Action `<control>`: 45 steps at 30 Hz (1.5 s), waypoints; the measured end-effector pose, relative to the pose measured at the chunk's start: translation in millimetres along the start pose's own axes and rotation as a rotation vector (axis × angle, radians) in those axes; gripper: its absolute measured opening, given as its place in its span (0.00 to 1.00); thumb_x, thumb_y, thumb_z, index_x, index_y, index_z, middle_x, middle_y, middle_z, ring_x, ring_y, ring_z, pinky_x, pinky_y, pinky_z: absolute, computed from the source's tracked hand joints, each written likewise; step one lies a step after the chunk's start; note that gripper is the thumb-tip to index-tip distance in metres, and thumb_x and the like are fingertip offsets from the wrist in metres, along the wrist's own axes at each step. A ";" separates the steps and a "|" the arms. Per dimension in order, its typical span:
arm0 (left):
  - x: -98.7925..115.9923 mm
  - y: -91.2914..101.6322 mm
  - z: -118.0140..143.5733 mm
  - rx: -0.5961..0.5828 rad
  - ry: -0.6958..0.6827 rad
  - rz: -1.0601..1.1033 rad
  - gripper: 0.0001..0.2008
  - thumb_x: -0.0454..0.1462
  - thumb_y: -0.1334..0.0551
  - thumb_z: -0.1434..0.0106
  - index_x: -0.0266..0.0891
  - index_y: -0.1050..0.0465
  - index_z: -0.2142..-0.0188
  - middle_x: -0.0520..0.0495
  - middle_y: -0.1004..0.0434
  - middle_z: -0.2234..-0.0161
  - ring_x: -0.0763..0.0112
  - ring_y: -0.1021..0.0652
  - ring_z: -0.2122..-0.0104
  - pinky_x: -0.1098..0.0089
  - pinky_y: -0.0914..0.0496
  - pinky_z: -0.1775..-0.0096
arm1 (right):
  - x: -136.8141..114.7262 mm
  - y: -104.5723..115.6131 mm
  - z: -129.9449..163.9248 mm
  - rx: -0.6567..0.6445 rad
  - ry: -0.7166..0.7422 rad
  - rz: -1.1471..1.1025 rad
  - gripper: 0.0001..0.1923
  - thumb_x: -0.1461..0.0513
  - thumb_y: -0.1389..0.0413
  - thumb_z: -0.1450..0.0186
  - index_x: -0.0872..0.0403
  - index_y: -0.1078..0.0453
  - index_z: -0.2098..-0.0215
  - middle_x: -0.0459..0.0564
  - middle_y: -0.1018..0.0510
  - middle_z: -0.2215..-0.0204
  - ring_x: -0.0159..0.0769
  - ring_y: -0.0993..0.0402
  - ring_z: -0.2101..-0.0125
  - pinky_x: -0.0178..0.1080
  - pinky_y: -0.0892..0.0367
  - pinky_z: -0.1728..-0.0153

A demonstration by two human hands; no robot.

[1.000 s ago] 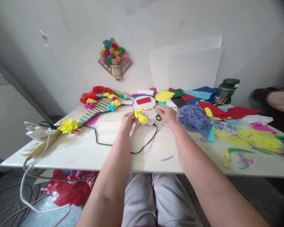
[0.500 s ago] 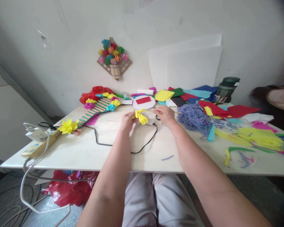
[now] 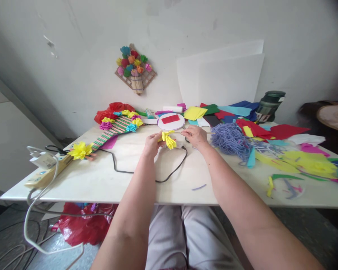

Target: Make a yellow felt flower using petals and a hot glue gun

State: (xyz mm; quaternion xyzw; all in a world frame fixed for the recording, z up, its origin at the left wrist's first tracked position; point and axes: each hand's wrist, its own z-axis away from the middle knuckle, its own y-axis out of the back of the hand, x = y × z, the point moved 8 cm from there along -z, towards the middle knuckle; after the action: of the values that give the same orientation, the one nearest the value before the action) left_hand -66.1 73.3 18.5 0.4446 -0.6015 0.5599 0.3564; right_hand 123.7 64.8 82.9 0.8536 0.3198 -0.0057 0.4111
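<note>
My left hand (image 3: 152, 144) pinches a yellow flower (image 3: 169, 140) of crinkled paper or cloth at its left side, and its petals hang down to the right. A thin wooden stick (image 3: 211, 132) runs sideways from the flower, with my right hand (image 3: 195, 137) closed around its middle. Both hands are just above the table, forearms reaching in from below. Behind the flower lies a white round fan-like disc (image 3: 160, 125) with a red rectangle (image 3: 170, 119) on it. Something pale under the flower, joined to a black cord (image 3: 174, 171), is partly hidden by my hands.
To the right lie a purple yarn heap (image 3: 231, 140) and several coloured sheets (image 3: 195, 113). A dark green bottle (image 3: 270, 107) stands behind them. At left are a flower-trimmed woven fan (image 3: 116, 125) and a power strip (image 3: 49, 174) with cables. A red bag (image 3: 84, 223) is under the table.
The yellow flower has turned or shifted very slightly to the right. The stick has moved a little in my right hand; both hands stay nearly in place.
</note>
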 end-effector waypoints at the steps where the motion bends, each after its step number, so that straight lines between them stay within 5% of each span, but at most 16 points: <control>1: 0.1 -0.2 0.3 0.002 0.001 -0.002 0.16 0.43 0.32 0.51 0.29 0.28 0.71 0.45 0.25 0.77 0.76 0.27 0.82 0.75 0.34 0.79 | 0.3 -0.4 0.0 0.000 0.001 0.002 0.11 0.56 0.47 0.37 0.50 0.23 0.66 0.48 0.22 0.70 0.35 0.30 0.66 0.34 0.42 0.69; 45: -0.3 -3.9 1.8 -0.021 0.009 -0.002 0.13 0.40 0.34 0.49 0.29 0.27 0.72 0.46 0.26 0.77 0.77 0.28 0.81 0.75 0.32 0.77 | 2.6 -6.5 0.2 -0.064 -0.023 0.052 0.14 0.54 0.49 0.37 0.49 0.23 0.69 0.46 0.22 0.70 0.32 0.29 0.68 0.33 0.45 0.73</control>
State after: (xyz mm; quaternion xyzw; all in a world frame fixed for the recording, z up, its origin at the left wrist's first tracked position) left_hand -62.2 71.6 19.3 0.4389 -0.6051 0.5552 0.3646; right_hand 122.2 69.1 77.5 0.8479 0.2928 0.0054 0.4419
